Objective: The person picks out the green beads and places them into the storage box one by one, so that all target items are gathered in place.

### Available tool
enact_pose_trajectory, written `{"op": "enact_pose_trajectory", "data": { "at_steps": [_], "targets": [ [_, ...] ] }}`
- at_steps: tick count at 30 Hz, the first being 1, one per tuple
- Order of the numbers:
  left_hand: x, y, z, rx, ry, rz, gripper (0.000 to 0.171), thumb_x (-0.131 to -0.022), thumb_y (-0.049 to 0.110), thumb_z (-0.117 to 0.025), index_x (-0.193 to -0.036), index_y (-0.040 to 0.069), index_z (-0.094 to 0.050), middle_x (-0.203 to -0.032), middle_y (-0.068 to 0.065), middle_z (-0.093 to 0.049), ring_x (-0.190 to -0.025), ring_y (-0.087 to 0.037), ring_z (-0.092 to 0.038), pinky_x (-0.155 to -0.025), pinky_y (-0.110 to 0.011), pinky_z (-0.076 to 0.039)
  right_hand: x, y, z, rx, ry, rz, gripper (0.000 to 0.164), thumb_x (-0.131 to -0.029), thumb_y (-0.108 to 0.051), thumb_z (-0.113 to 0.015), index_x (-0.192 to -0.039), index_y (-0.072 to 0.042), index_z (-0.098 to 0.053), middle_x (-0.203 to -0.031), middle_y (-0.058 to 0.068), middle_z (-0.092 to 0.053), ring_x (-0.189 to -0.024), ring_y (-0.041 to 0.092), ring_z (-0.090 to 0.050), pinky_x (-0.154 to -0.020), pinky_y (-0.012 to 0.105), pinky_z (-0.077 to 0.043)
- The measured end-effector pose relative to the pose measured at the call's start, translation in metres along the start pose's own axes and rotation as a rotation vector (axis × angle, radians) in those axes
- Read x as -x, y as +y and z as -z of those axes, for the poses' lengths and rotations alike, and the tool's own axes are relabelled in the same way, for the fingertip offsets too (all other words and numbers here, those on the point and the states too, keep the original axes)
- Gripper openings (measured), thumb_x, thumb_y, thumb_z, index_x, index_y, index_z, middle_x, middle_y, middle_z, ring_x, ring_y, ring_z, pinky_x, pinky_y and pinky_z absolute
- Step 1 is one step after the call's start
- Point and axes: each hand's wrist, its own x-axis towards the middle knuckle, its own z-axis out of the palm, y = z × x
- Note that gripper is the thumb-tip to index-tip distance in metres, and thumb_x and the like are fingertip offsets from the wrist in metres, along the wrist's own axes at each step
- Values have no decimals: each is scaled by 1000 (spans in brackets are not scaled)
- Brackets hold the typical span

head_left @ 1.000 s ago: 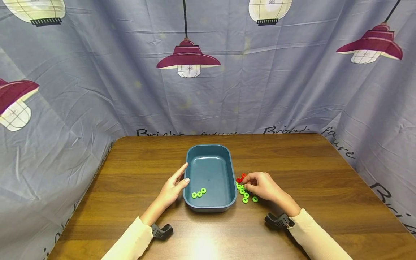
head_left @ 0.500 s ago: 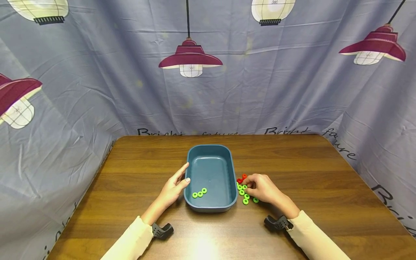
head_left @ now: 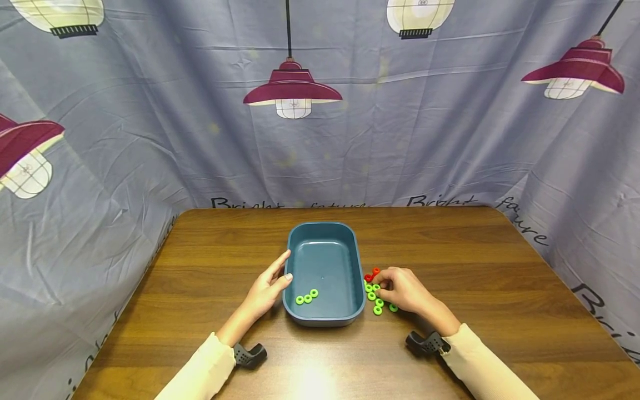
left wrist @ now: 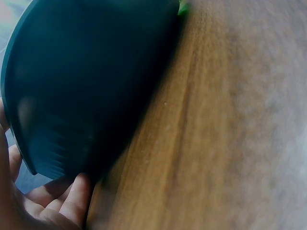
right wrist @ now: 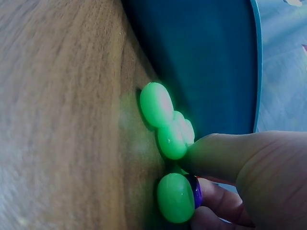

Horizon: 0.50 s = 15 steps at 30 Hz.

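Note:
A blue-grey rectangular tray (head_left: pixel 323 320) stands mid-table with several small green rings (head_left: pixel 308 299) inside near its front left. My left hand (head_left: pixel 262 294) rests against the tray's left side, index finger and thumb at the rim. In the left wrist view, fingers (left wrist: pixel 76 201) touch the outer wall. Right of the tray, my right hand (head_left: pixel 404 290) reaches down with curled fingers; thumb and index finger pinch a green ring (head_left: pixel 376 288). More green rings (right wrist: pixel 176 197) lie around the fingertips, and red rings (head_left: pixel 368 278) lie just beyond. A small purple patch shows beside the fingers.
The brown wooden table (head_left: pixel 225 239) reaches back to a grey-blue curtain (head_left: pixel 320 155) printed with lamps and lettering. A single green ring (head_left: pixel 393 308) lies under the right hand's edge. Black bands (head_left: pixel 250 355) circle both wrists, beneath cream sleeves (head_left: pixel 200 372).
The right hand stays low among the rings, and a few green rings have shifted slightly toward the front. The left hand and tray keep their place; the head view has shifted slightly.

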Motion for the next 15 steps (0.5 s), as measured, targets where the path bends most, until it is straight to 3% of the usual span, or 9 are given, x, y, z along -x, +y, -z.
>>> {"op": "enact_pose_trajectory", "data": {
  "at_steps": [9,15],
  "targets": [
    [0,1,-1,-1,11,7,62,-103,10,-54,-160,6,-30,-154,-32,-43,-142,-47,-46,-113,-49,-44,-3,-2,7,-22,-9,-7,12,-75,-7,-78,-84,-14,-76,-71,-11,-64,-68,-2,-53,-62,21,-45],
    [0,0,0,-6,4,2,63,-103,10,-54,-160,6,-30,-156,-31,-41,-143,-47,-45,-112,-46,-45,-9,-8,17,-64,3,-27,9,-79,-8,-77,-87,-11,-75,-70,-8,-65,-65,-3,-52,-60,21,-46]
  ]
}}
